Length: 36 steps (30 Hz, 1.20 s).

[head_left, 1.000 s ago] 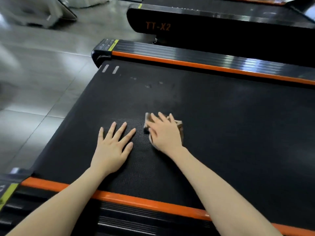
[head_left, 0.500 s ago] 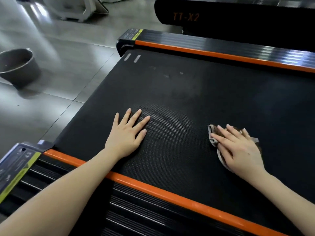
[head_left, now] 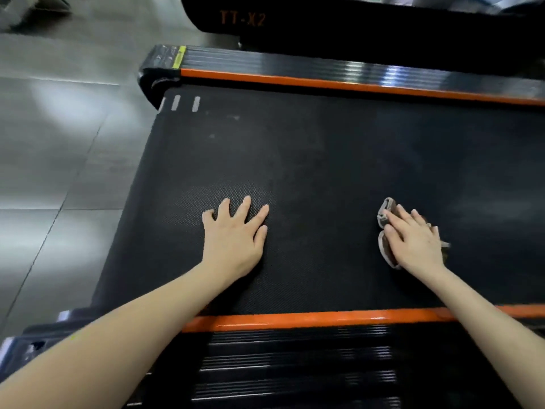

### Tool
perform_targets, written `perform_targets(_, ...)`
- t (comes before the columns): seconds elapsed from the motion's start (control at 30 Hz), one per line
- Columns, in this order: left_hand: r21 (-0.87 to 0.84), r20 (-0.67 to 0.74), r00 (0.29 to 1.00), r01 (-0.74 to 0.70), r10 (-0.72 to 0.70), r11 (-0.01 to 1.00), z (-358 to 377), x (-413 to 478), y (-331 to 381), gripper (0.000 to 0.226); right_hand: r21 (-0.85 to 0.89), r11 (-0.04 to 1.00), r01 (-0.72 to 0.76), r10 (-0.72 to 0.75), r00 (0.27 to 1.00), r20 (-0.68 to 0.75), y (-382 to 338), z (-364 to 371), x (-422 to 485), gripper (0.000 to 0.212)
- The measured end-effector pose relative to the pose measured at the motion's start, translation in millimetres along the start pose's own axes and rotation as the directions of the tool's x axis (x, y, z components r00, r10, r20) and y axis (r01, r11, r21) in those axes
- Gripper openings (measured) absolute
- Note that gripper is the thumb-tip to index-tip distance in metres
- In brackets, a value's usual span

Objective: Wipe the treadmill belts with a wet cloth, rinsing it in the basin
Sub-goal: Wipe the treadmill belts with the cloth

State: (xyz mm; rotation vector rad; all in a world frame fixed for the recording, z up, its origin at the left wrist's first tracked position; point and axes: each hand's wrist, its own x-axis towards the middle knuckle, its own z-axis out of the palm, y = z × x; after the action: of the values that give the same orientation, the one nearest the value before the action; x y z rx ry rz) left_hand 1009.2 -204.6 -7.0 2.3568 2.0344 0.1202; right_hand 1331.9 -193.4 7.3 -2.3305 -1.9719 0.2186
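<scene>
Your left hand [head_left: 236, 237] lay flat on the black treadmill belt [head_left: 324, 157], palm down, fingers straight and spread; its grip was loose and held nothing. Your right hand [head_left: 413, 240] pressed down on the brownish cloth [head_left: 385, 250] with straight fingers laid across it. That grip was not curled round the fabric, only flat on top. The cloth sat bunched on the belt under your right palm, with its pale hem showing past your fingertips and thumb on the left and a small corner sticking out on the right. It lay well apart from your left hand, nearer the orange stripe [head_left: 295, 318] on your side than the orange stripe [head_left: 324, 82] on the far side.

Both forearms reached in across the near ribbed side rail [head_left: 295, 364]. The belt's dotted texture showed clearly around your left hand, and the surface to the right of the cloth looked darker. Short white dashes [head_left: 185, 103] marked the far left corner of the belt, with a few faint pale specks just beside them. Beyond the far side rail [head_left: 295, 64], whose end carried a yellow-green label [head_left: 178, 57], stood a second treadmill [head_left: 383, 39] lettered "TT-X2" in orange. Grey floor tiles [head_left: 59, 143] spread out to the left, glossy with reflected light.
</scene>
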Motion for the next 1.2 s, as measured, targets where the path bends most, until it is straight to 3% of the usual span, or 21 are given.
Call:
perform_targets(0.13,0.068,-0.009,0.952,-0.304,0.305,0.950,-11,26,-51,0.062,-0.065,0.976,-0.208,0.207,0.978,-0.017,-41,1,-8,0.041)
perform_targets(0.23,0.001,0.018,0.974,-0.225,0.225,0.974,-3,40,-86,0.065,-0.099,0.995,0.022,-0.032,0.995,-0.098,-101,14,-36,0.051)
perform_targets(0.33,-0.086,-0.016,0.985,-0.173,0.172,0.981,4,40,-94,0.060,-0.089,0.971,0.223,-0.231,0.968,-0.100,-173,32,-63,0.046)
perform_targets(0.43,-0.104,-0.024,0.982,-0.186,0.185,0.977,4,38,-92,0.047,-0.065,0.941,0.332,-0.335,0.941,-0.046,-227,37,-83,0.045)
perform_targets(0.53,-0.110,-0.039,0.980,-0.198,0.194,0.974,5,38,-94,0.046,-0.092,0.927,0.362,-0.362,0.932,0.027,-223,34,-102,0.045)
perform_targets(0.6,-0.112,-0.050,0.979,-0.201,0.197,0.973,6,38,-95,0.046,-0.141,0.963,0.230,-0.223,0.973,0.066,-188,29,-106,0.047)
perform_targets(0.67,-0.108,-0.047,0.980,-0.196,0.192,0.975,6,37,-95,0.047,-0.147,0.989,-0.036,0.045,0.997,0.062,-142,20,-99,0.046)
perform_targets(0.73,-0.098,-0.034,0.983,-0.183,0.181,0.978,7,36,-94,0.048,-0.051,0.949,-0.310,0.314,0.942,0.118,-110,10,-88,0.043)
perform_targets(0.83,-0.086,-0.031,0.986,-0.167,0.165,0.982,7,36,-91,0.049,-0.099,0.904,-0.415,0.422,0.904,0.062,-113,10,-79,0.044)
perform_targets(0.9,-0.095,-0.032,0.985,-0.169,0.167,0.981,7,37,-91,0.049,-0.139,0.931,-0.339,0.349,0.935,0.058,-138,17,-77,0.045)
perform_targets(0.97,-0.121,-0.041,0.984,-0.175,0.171,0.977,7,37,-92,0.047,-0.141,0.986,-0.088,0.094,0.995,0.033,-170,31,-83,0.045)
perform_targets(1.07,-0.107,-0.042,0.983,-0.181,0.178,0.978,7,38,-94,0.045,-0.131,0.944,0.302,-0.297,0.953,0.056,-195,39,-86,0.047)
perform_targets(1.13,-0.103,-0.024,0.984,-0.180,0.179,0.978,8,40,-94,0.047,-0.149,0.923,0.355,-0.347,0.934,0.082,-178,36,-73,0.047)
perform_targets(1.2,-0.100,-0.014,0.985,-0.175,0.174,0.980,9,41,-94,0.049,-0.138,0.971,0.194,-0.198,0.980,-0.011,-155,26,-48,0.045)
